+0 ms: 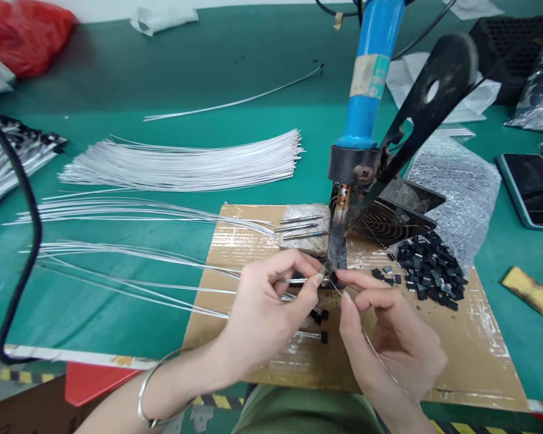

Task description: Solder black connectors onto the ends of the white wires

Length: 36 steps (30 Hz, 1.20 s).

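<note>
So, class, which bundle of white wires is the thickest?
The dense bundle farthest back on the green tabletop; the looser groups in front have far fewer wires.

Bundled thin wires [181,163]: white
My cylindrical soldering-iron handle [361,117]: blue, beige-and-teal band [370,76]
Small boxy plastic connectors [432,265]: black
My flat cardboard sheet [479,374]: brown, white-streaked
Desk [117,331] before me: green

White wires [185,161], cardboard [461,361], phone [533,190], yellow sponge [531,292] on green tabletop [117,337].
</note>
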Tool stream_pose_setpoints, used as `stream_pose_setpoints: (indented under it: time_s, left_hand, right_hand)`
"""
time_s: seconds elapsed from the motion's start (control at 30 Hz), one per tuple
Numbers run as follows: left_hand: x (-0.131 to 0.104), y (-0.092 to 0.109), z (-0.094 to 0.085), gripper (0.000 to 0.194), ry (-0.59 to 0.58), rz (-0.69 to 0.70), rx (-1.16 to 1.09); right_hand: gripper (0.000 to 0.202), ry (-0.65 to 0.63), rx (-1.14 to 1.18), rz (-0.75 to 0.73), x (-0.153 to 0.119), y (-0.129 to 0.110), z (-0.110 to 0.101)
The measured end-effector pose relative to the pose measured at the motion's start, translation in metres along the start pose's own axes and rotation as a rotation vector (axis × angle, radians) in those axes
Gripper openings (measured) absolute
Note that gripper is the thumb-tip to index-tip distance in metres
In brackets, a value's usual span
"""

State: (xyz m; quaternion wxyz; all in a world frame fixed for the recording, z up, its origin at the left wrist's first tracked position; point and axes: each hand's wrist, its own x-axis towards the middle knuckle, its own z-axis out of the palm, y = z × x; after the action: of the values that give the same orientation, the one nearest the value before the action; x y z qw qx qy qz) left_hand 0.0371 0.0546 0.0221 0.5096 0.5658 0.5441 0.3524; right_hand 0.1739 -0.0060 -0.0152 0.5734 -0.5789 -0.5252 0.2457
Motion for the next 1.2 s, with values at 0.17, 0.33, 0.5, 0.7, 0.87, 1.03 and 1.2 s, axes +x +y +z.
stream_pose_setpoints:
  time_s: [0.17, 0.33, 0.5, 0.7, 0.87, 1.03, 1.2]
  left_hand:
    - [-0.0005, -0.0003, 0.0009, 0.011, -0.007, 0.004, 0.0]
    - [-0.0006, -0.0008, 0.0005, 0.011, -0.004, 0.007, -0.005]
    - [-0.0019, -0.0032, 0.0014, 0.011, 0.009, 0.028, -0.012]
    - [-0.0006, -0.006, 0.0018, 0.01, 0.002, 0.016, 0.003]
    - [-0.0004, -0.0066, 0.0014, 0.011, -0.003, 0.003, 0.011]
    - [-0.001, -0.0081, 0.0017, 0.011, -0.005, -0.028, 0.032]
    - [-0.0023, -0.01, 0.0024, 0.012, 0.004, -0.014, 0.034]
  right_hand:
    - [0.017, -0.013, -0.007, -0.003, -0.0002, -0.0002, -0.0008]
    - [0.017, 0.0, -0.007, -0.021, 0.0007, 0.0004, 0.0005]
    - [0.018, -0.005, -0.016, -0.045, 0.0012, 0.0006, -0.0004]
    - [0.018, -0.01, 0.0, -0.049, 0.0013, 0.0021, -0.0011]
    - [0.017, -0.009, 0.017, -0.057, 0.0, 0.0044, -0.0011]
    - [0.018, -0.008, 0.014, -0.053, 0.0003, 0.0051, -0.0021]
    - [0.018, -0.047, -0.009, -0.083, 0.0006, 0.0067, -0.0037]
